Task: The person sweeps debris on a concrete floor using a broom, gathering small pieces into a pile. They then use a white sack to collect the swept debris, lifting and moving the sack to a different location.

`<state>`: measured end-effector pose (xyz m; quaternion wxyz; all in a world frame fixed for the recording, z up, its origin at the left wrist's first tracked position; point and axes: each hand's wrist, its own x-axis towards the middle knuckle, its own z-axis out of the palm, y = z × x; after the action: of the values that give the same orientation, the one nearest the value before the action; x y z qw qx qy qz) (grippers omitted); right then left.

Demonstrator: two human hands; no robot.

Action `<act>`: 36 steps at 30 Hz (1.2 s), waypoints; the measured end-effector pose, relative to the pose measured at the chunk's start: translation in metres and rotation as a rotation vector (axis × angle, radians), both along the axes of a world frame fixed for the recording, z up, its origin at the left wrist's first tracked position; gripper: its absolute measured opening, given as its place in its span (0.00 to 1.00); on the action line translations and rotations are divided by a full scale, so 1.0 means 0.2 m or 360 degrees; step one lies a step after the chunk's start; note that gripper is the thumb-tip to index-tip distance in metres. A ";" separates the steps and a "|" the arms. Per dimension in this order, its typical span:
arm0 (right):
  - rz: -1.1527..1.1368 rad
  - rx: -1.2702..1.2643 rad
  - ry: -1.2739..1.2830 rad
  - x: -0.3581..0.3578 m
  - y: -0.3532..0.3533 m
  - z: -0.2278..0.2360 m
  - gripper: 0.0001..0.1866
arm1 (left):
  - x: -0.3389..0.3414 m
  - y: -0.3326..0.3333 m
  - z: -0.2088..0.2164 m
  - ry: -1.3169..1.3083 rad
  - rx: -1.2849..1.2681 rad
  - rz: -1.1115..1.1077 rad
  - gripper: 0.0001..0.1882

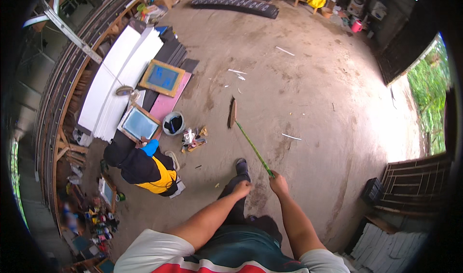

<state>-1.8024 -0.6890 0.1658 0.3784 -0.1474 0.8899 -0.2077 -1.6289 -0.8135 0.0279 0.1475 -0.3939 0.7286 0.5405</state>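
The right hand (279, 182) grips the broom (253, 148), which slants forward-left from it. The left hand (242, 189), curled closed, hangs apart, leftward.

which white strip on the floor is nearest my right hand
The lone white strip right of the green broom handle; the others lie farther off, beyond the broom head.

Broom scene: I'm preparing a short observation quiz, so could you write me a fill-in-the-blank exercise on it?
1. The right hand grips the broom by its handle, which is coloured ____.
2. In the picture, the co-worker is to the ____ of the broom.
3. The bright colour across the lower back of the co-worker's dark top is ____.

Missing words: green; left; yellow.
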 end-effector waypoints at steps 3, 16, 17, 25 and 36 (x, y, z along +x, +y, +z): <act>0.0076 -0.0092 -0.0067 -0.23 -0.41 -0.07 0.23 | -0.18 -0.31 -0.02 0.0000 0.0023 0.0181 0.21; 0.0625 -0.0022 -0.0141 -0.86 -2.06 -0.40 0.23 | -0.64 -1.38 0.25 0.0004 0.0211 0.0831 0.19; 0.0664 -0.0057 -0.0155 -0.88 -2.19 -0.42 0.23 | -0.66 -1.45 0.25 -0.0037 0.0164 0.0856 0.19; 0.0664 0.0136 -0.0201 -1.32 -2.97 -0.73 0.23 | -1.07 -1.92 0.12 -0.0202 0.0337 0.1158 0.16; 0.0240 0.0335 -0.0043 -2.28 -2.29 -0.45 0.24 | -1.85 -2.40 -0.02 -0.0059 0.0364 0.0436 0.22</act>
<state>-2.2575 -1.1469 0.0752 0.4182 -0.1706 0.8880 -0.0861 -1.9988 -1.2942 0.0238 0.1298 -0.4801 0.5991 0.6276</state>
